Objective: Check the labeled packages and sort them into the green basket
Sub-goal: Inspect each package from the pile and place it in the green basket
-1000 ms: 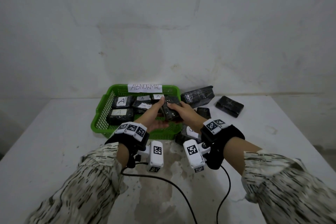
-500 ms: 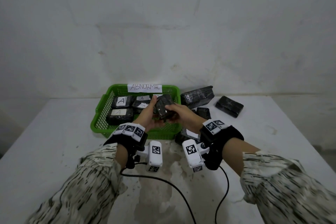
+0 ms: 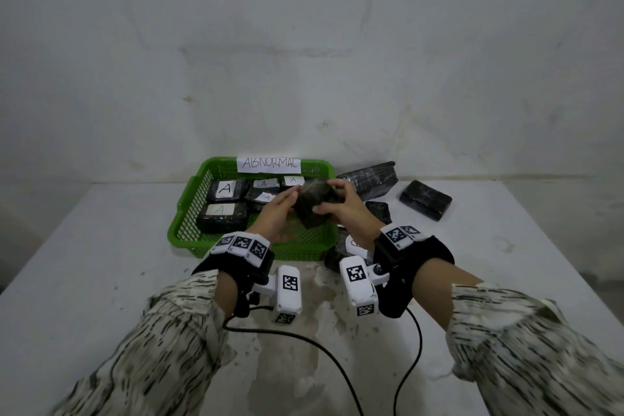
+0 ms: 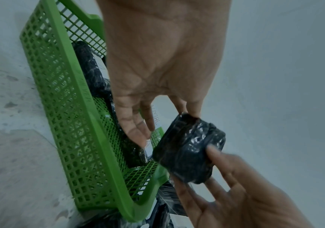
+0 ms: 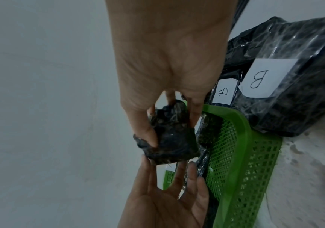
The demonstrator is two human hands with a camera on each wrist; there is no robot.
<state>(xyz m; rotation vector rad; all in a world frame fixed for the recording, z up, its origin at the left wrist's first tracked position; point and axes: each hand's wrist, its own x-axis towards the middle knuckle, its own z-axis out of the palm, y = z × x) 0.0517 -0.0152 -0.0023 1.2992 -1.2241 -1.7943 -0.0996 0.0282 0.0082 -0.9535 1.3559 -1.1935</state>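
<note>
A person stands at a white table (image 3: 101,246), holding a small black wrapped package (image 3: 312,204) over the near right part of a green basket (image 3: 189,213). The right hand (image 3: 344,209) pinches it, fingers (image 5: 148,134) curled round its ends. The left hand (image 3: 275,216) has opened over the last second; its straight fingers (image 4: 138,132) now only brush the package. It has been turned and lifted slightly, and no label shows on it, so the check seems unfinished. Packages marked A (image 3: 224,191) lie inside the basket, under a sign reading ABNORMAL (image 3: 268,164). Packages marked B (image 5: 259,80) sit just right of the basket. The table is stained; a bare pale wall (image 3: 304,44) stands behind.
</note>
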